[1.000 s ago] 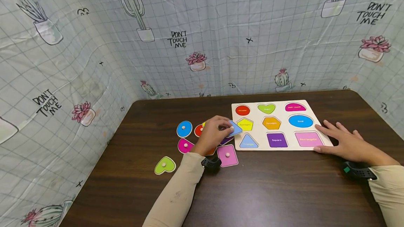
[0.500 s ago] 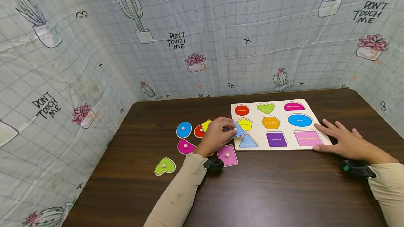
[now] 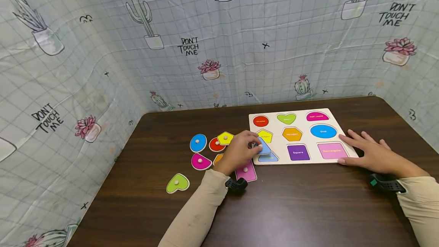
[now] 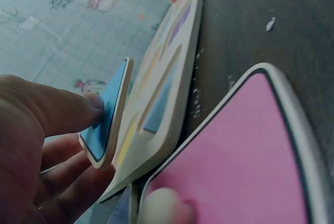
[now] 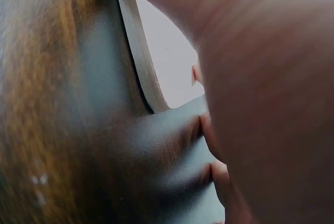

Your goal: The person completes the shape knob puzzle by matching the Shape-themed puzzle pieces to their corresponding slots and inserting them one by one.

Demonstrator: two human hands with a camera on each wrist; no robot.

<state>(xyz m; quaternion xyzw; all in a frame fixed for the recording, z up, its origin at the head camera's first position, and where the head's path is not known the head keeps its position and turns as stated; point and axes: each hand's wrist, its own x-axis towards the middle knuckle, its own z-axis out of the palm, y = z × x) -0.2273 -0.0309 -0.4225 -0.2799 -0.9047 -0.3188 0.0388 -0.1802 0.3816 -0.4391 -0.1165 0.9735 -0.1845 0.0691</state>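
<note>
My left hand (image 3: 241,149) pinches a blue triangle puzzle piece (image 3: 264,147) by its knob, over the lower left of the white shape board (image 3: 277,125). In the head view the piece overlaps part of the printed triangle recess (image 3: 269,158). The left wrist view shows the thumb on the face of the tilted blue piece (image 4: 108,112), with fingers behind it. A gap shows there between piece and board (image 4: 175,114). At the board's right edge rests my right hand (image 3: 380,157), fingers spread, thumb and fingertip touching the rim.
Several knobbed pieces lie left of the board: a blue circle (image 3: 198,143), a yellow pentagon (image 3: 225,138), a red piece (image 3: 215,146), a magenta half round (image 3: 201,161), a green heart (image 3: 177,183) and a pink piece (image 3: 247,172). A patterned cloth (image 3: 240,48) hangs behind the brown table (image 3: 291,201).
The left hand has carried the blue triangle rightward and slightly down, from the board's left edge to over the triangle recess. The right hand stays on the board's edge.
</note>
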